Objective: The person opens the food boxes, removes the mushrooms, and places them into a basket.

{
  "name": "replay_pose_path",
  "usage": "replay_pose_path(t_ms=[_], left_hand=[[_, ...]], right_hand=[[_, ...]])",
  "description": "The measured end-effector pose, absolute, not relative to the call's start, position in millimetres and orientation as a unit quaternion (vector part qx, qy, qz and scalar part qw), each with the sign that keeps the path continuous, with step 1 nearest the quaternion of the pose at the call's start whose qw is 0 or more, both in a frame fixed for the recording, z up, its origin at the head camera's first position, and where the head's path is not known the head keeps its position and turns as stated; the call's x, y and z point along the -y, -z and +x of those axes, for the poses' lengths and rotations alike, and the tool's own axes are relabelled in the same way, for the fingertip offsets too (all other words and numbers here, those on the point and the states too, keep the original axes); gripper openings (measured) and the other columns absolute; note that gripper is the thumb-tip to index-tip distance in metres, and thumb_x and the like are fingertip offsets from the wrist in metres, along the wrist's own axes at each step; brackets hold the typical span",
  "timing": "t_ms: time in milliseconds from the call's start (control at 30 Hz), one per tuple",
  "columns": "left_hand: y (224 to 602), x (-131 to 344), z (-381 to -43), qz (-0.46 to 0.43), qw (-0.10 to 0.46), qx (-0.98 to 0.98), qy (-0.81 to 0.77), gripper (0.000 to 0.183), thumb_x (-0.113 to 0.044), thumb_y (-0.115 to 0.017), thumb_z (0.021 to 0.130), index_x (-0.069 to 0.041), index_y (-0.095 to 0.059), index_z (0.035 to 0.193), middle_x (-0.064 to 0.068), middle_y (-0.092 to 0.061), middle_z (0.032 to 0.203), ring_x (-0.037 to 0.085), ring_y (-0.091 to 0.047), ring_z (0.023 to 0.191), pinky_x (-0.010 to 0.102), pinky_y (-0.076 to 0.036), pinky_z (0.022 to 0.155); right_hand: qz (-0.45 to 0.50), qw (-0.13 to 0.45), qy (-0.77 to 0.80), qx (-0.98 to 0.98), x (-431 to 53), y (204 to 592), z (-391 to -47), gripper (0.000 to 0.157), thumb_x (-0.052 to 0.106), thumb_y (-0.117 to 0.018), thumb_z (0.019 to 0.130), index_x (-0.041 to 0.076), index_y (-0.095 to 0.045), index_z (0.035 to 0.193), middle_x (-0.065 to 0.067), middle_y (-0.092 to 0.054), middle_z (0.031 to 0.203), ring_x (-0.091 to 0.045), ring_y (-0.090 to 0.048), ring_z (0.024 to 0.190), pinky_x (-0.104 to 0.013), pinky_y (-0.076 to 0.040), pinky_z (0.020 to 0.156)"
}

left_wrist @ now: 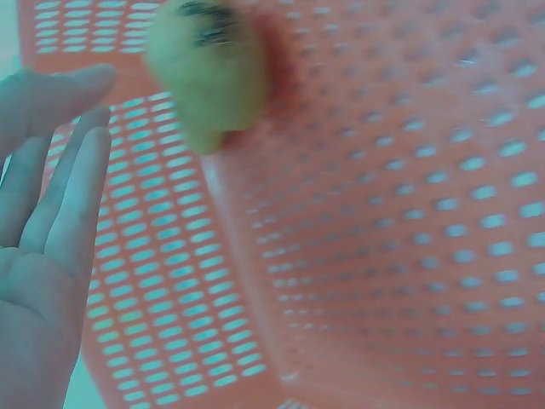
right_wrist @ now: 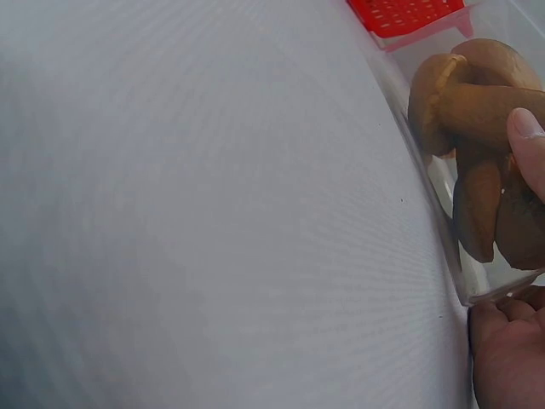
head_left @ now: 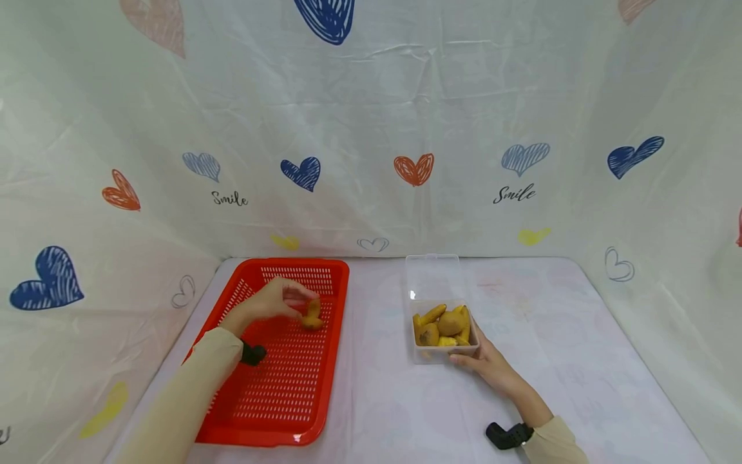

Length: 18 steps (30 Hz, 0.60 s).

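My left hand (head_left: 277, 299) reaches into the red basket (head_left: 272, 380) with its thumb and fingers apart, close to a yellow-brown mushroom (head_left: 313, 321). In the left wrist view, a gap shows between the fingertips and that mushroom (left_wrist: 213, 72), which has a dark patch on its cap. To the right, my right hand (head_left: 489, 366) grips the right front corner of a clear plastic box (head_left: 428, 356). Several mushrooms (head_left: 449, 323) are piled inside the box. The right wrist view shows the thumb (right_wrist: 526, 136) over the rim and the other fingers curled below the box.
Behind the box stands its clear lid (head_left: 431, 274), hinged open. The basket and box share a white-covered table (head_left: 382, 399), with a strip of it between them. A white curtain (head_left: 359, 116) printed with hearts hangs at the back and sides.
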<state>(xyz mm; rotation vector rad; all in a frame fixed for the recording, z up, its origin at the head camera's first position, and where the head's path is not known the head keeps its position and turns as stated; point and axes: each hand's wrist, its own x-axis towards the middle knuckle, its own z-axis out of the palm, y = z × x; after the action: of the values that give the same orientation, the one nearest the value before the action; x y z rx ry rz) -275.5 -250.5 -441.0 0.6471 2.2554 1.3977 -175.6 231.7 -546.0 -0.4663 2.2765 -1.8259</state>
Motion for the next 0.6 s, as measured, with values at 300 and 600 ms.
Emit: replay_pose_path(t_ms=[300,600], left_hand=[[398.6,239.0,-271.0,0.182,0.187,-0.802,-0.538,0.049,-0.003,-0.079,0.085,0.004,-0.062,0.13,0.023,-0.061,0.132,0.045,-0.05,0.128,0.032,-0.053,0.092],[376.7,195.8,-269.5,0.217,0.203,-0.771,-0.563,0.059,-0.005,-0.076,0.088,0.004,-0.051,0.141,0.024,-0.059,0.134,0.039,-0.056,0.124,0.035,-0.053,0.094]], right_hand=[[-0.156,0.094,0.624,-0.76,-231.1,545.6,-174.9,0.102,0.014,-0.071,0.093,0.027,0.004,0.161,-0.01,0.005,0.166,-0.034,-0.002,0.149,-0.004,-0.02,0.101],[-0.157,0.091,0.622,-0.762,-231.4,544.2,-174.2,0.101,0.014,-0.071,0.094,0.026,0.003,0.161,-0.01,0.005,0.166,-0.035,-0.001,0.149,-0.003,-0.019,0.101]])
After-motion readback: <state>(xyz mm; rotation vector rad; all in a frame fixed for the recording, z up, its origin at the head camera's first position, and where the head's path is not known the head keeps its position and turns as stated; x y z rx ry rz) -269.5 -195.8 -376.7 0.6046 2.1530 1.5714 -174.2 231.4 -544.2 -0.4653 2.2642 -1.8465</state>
